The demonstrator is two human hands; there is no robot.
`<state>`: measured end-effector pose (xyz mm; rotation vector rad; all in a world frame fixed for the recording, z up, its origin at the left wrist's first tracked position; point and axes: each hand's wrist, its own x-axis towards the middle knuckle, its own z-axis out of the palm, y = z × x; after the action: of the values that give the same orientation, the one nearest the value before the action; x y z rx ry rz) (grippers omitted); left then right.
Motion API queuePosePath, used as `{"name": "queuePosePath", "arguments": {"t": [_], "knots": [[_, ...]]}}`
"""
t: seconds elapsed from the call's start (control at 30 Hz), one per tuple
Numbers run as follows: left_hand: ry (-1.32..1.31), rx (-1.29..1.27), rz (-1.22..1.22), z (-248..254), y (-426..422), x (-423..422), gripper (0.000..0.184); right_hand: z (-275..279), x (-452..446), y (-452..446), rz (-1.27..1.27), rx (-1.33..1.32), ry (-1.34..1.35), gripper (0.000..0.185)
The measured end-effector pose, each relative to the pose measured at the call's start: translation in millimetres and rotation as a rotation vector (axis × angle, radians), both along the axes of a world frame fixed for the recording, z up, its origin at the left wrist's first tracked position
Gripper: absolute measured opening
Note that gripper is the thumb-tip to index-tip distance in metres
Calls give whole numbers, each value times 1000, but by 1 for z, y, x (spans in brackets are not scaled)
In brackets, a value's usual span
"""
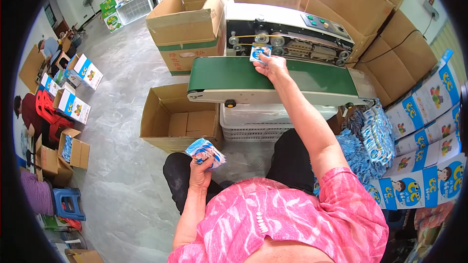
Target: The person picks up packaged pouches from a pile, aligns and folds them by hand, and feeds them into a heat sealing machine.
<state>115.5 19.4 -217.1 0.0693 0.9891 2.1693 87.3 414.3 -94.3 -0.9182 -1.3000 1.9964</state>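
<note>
My left hand point(199, 172) is wrapped round a stack of blue-and-white printed packets point(202, 150), held above my knee. My right hand point(274, 67) reaches out over the green conveyor belt point(224, 75) and pinches a single small packet point(260, 51) of the same print. That packet is at the front of the band sealing machine point(287, 44), by its rollers and yellow belt. Whether its edge sits between the sealing bands I cannot tell.
An open cardboard box point(180, 122) stands below the belt's left end, and a taller carton point(187, 24) behind it. At the right lie heaps of blue packets point(375, 136) beside printed cartons point(424, 107). Two people sit at the far left near a blue stool point(69, 203).
</note>
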Motion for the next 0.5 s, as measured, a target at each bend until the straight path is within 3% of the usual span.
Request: {"name": "queuePosePath", "arguments": {"t": [0.03,0.5], "knots": [[-1,4,7,0,-1,-1,37,3,-5,-10,16,-95,78,31],[61,5,19,-1,-4,-4,37,6,-27,-79,227,-12,62,25]]}}
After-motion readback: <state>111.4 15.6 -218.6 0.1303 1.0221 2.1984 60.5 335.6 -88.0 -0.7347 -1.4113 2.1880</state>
